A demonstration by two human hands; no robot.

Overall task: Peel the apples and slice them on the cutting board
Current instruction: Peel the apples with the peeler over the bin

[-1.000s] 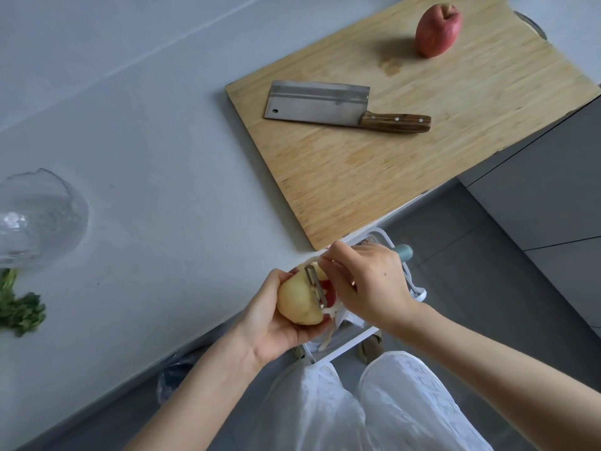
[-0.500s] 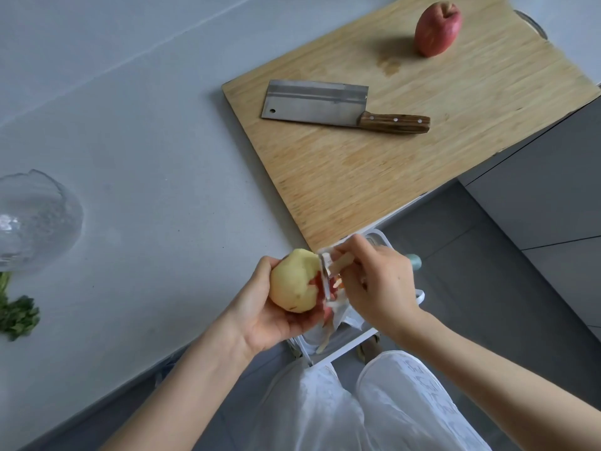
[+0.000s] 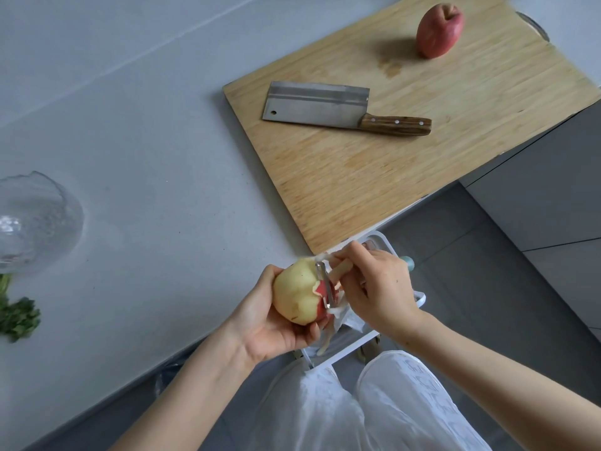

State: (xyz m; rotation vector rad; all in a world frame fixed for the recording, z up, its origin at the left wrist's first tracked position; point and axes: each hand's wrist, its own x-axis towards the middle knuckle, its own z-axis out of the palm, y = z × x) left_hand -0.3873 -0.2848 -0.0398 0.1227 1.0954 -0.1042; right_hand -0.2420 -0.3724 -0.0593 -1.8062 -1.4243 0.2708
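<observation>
A clear glass bowl (image 3: 31,222) sits at the left edge of the grey countertop (image 3: 156,164), partly cut off by the frame; nothing can be made out inside it. Just below it lies a small bunch of green herbs (image 3: 18,317), also clipped by the frame edge.

Below the counter's front edge stands a white bin (image 3: 382,242) lined with a thin plastic bag; most of it is hidden behind the hands, and its contents are hard to make out apart from pale strips of peel (image 3: 325,340) hanging down towards it.

The left hand (image 3: 273,323) cups a mostly peeled apple (image 3: 297,292) from below, fingers curled around it, just off the counter's edge and above the bin. Its flesh is pale yellow, with a patch of red skin left on the side facing the right hand. The right hand (image 3: 377,288) grips the handle of a metal peeler (image 3: 327,284), fingers closed around it, the blade lying against the red patch.

On the wooden cutting board (image 3: 390,177), whose far corner runs out of frame, a cleaver (image 3: 338,107) with a wooden handle lies flat. An unpeeled red apple (image 3: 439,30) stands near the board's far end, well apart from the cleaver. White trousers (image 3: 374,408) fill the bottom of the view.
</observation>
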